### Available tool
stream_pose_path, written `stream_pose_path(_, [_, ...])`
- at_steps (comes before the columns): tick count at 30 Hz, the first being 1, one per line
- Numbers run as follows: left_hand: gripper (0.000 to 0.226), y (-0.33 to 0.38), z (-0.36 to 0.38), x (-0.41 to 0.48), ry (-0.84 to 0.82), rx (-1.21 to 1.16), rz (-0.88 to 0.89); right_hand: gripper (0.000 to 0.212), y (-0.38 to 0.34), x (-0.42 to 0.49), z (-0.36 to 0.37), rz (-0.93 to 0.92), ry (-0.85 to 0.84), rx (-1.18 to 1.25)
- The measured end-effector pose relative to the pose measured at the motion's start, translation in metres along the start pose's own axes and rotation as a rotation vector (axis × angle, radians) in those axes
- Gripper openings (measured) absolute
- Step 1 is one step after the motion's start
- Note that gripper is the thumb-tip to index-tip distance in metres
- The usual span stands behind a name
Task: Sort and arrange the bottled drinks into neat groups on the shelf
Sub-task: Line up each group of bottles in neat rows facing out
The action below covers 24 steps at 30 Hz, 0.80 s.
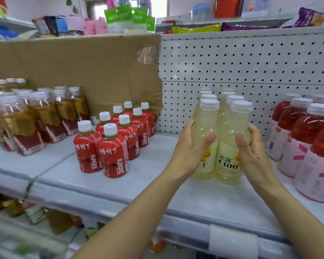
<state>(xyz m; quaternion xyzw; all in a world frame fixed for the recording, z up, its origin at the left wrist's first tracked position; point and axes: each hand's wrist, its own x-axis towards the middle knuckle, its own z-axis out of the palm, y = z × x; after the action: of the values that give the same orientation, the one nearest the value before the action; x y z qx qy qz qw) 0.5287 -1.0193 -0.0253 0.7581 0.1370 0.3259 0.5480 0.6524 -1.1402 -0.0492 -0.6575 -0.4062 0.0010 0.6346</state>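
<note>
Two rows of pale yellow C100 bottles stand on the white shelf (pixel 105 184), running back to the pegboard. My left hand (pixel 191 146) grips the front left yellow bottle (pixel 206 126), thumb across its front. My right hand (pixel 251 148) grips the front right yellow bottle (pixel 232 144) the same way. Both bottles stand upright, side by side and touching. To the left is a group of small red juice bottles (pixel 114 144) with white caps. At the right edge stand rows of red-drink bottles (pixel 307 135) with pink labels.
Shrink-wrapped packs of amber drink bottles (pixel 36 116) fill the far left of the shelf before a cardboard sheet (pixel 79 68). A white pegboard (pixel 251 60) backs the right part. Snack packets lie on the shelf above. A lower shelf holds more goods.
</note>
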Motion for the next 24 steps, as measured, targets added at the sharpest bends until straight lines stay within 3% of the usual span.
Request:
stream_pose_path(3, [0.083,0.012,-0.030,-0.048,0.083,0.167,0.100,0.064,-0.018,-0.005,-0.001,-0.190,0.244,-0.150])
stream_pose_path(5, [0.082,0.011,-0.065,-0.079,0.177,0.321,0.294,0.063,-0.034,-0.010,0.000,-0.387,0.363,-0.193])
stream_pose_path(8, [0.081,-0.011,-0.133,-0.096,0.276,0.620,0.562,0.064,-0.065,-0.025,0.034,-0.498,0.292,-0.158])
stream_pose_path(10, [0.089,-0.029,-0.183,-0.096,0.297,0.704,0.591,0.061,-0.083,-0.040,0.078,-0.483,0.167,-0.157])
stream_pose_path(12, [0.101,-0.041,-0.231,-0.088,0.286,0.647,0.456,0.072,-0.097,-0.046,0.127,-0.307,-0.034,-0.184])
stream_pose_path(15, [0.130,-0.060,-0.285,-0.066,0.192,0.444,0.110,0.098,-0.093,-0.037,0.193,0.047,-0.308,-0.107])
stream_pose_path(18, [0.146,-0.082,-0.309,-0.037,-0.100,0.229,-0.108,0.104,-0.083,-0.020,0.234,0.157,-0.423,0.012])
stream_pose_path(21, [0.136,-0.095,-0.310,-0.013,-0.311,0.084,-0.114,0.111,-0.074,-0.012,0.251,0.158,-0.495,0.139])
stream_pose_path(24, [0.116,-0.096,-0.306,0.002,-0.371,0.016,-0.096,0.116,-0.068,-0.007,0.260,0.183,-0.461,0.137])
